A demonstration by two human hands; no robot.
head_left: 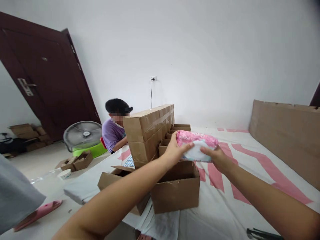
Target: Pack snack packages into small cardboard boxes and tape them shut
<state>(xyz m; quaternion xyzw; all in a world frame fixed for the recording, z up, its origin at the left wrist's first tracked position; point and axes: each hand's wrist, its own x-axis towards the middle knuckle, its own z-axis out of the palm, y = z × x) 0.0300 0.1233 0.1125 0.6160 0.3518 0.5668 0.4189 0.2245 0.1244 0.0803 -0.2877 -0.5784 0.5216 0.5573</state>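
Both hands hold a soft pink-and-white plastic packet (196, 146) in the air, just above and behind an open brown cardboard box (177, 190). The left hand (175, 151) clasps the packet's left end, with the thumb laid across the near face and the fingers curled out of sight behind. The right hand (217, 156) takes the right end from the side and below, thumb on top. Neither hand is spread flat. Each pinches its own end, so the middle of the packet hangs unsupported.

The open box stands at the near edge of a surface covered with a white sheet with broad pink stripes (250, 173). Its flaps are up on the far side and splayed to the left. Beyond it rise a stack of taped brown cartons (150, 131) and a row of small open cartons (178, 128). A second person in a purple shirt (113, 133) sits behind the stack, with a grey floor fan (82, 134) just beside them. A long flat sheet of cardboard (287, 136) leans against the wall on the right.

The film looks slick and the filling yielding (a poor pairing for an end-only grip). To my eye the chief risk is the packet sagging or sliding through the fingers. An upright flap could also catch its lower edge and fold inward. The box sits close to the edge, and a downward push on its near side might tip it off.
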